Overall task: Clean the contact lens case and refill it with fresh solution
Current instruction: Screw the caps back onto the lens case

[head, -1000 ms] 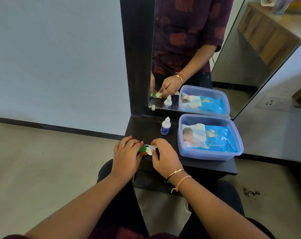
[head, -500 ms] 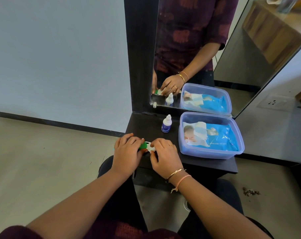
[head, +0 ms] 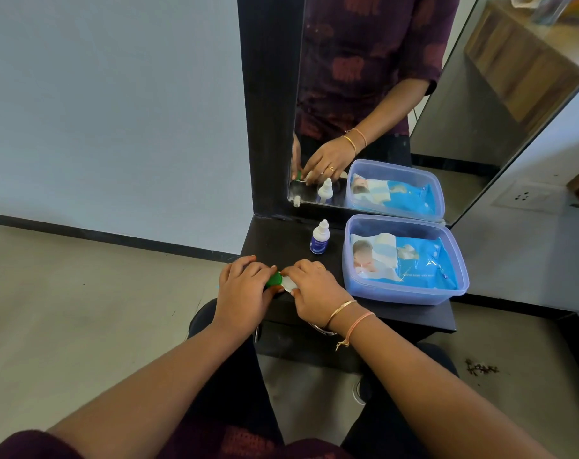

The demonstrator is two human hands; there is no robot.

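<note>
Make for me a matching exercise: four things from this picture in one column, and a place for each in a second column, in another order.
1. contact lens case
2. dropper bottle
3. wipes pack
4. plastic box

A. inside the plastic box
B. upright, left of the box
C. between left hand and right hand
D. right part of the black shelf

Pairs: 1-C, 2-B, 3-A, 4-D

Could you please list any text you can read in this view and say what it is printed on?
Dropper bottle: blue label carries print, too small to read.
Blue wipes pack in the plastic tub: white line of print, too blurred to read.
No other text shows.
</note>
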